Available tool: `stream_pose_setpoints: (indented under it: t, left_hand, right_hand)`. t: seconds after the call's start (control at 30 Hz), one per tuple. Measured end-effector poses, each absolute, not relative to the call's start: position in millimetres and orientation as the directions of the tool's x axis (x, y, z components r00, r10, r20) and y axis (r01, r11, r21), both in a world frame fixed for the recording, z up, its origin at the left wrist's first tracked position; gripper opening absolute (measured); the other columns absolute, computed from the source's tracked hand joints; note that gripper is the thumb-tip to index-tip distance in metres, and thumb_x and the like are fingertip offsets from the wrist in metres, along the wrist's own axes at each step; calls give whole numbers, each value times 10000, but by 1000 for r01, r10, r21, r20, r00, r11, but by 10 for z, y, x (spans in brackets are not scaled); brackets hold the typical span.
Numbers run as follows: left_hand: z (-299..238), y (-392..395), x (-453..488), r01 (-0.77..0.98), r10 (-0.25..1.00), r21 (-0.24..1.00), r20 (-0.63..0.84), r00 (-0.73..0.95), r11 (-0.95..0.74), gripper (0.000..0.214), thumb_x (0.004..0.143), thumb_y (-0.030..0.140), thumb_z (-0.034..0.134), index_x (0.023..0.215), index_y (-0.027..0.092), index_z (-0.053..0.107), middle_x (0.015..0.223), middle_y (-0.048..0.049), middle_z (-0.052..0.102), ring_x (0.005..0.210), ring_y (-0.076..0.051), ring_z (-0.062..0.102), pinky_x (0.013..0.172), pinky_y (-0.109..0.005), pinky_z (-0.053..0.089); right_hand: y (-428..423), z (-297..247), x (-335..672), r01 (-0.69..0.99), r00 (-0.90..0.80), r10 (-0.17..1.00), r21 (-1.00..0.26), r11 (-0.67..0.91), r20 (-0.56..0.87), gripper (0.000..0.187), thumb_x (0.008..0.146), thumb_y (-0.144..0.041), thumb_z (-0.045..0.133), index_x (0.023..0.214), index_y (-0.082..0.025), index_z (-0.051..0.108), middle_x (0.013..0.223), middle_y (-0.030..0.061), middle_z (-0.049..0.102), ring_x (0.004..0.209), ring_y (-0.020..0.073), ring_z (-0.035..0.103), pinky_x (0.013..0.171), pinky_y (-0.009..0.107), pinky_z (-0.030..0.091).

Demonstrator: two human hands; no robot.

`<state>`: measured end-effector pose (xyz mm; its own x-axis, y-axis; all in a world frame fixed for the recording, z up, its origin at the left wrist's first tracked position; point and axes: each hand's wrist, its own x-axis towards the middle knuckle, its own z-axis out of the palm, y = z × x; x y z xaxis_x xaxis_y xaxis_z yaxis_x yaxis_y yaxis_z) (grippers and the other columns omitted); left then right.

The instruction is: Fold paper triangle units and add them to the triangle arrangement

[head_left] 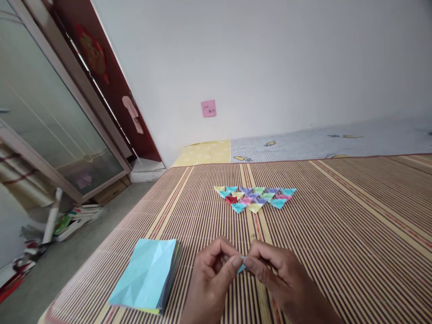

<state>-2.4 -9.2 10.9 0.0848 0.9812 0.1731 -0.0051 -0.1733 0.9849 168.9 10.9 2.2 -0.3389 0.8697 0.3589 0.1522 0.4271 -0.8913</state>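
Note:
Between the fingertips of both hands is a small folded piece of light blue paper (pixel 241 268), mostly hidden by the thumbs. My left hand (pixel 218 274) pinches it from the left, thumb against curled fingers. From the other side my right hand (pixel 278 272) grips it the same way, the two thumbs nearly touching. To the left of my left hand lies a stack of coloured paper (pixel 146 270), with a creased light blue sheet on top. Farther back, several small folded paper pieces (pixel 254 197) in blue, yellow, green, purple, pink and red sit in rows on the mat.
A striped bamboo mat (pixel 337 234) covers the bed. Patterned fabric (pixel 286 146) runs along the white wall behind it. A pink note (pixel 208 108) is stuck to the wall. At left are a glass door (pixel 57 90), a red door (pixel 111 85) and clutter on the floor (pixel 72 220).

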Motion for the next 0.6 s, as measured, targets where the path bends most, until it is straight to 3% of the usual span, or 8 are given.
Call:
stream_pose_setpoints:
  t: [0.17, 0.4, 0.6]
  left_hand:
    - [34, -106, 60, -11, 976, 976, 217, 28, -217, 261, 929, 375, 695, 750, 191, 643, 728, -1, 549, 711, -156, 491, 681, -270, 394]
    - [-16, -88, 111, -142, 988, 979, 151, 15, -147, 267, 917, 364, 714, 740, 184, 625, 723, 0, 564, 719, -157, 504, 712, -279, 418]
    - [46, -62, 148, -186, 995, 979, 89, 46, -79, 287, 933, 401, 694, 778, 166, 641, 700, -2, 605, 679, -143, 551, 703, -274, 446]
  right_hand:
    - [118, 24, 1711, 163, -311, 859, -868, 469, 406, 388, 1039, -344, 487, 674, -214, 459, 630, -41, 435, 560, 119, 437, 518, 249, 344]
    - [91, 59, 1667, 264, -275, 834, -797, 544, 478, 358, 1036, -291, 451, 685, -221, 426, 650, -26, 470, 564, 126, 479, 519, 257, 346]
    - [100, 25, 1644, 219, -268, 851, -832, 510, 451, 361, 1059, -306, 435, 709, -219, 464, 668, -23, 511, 580, 121, 519, 551, 241, 392]
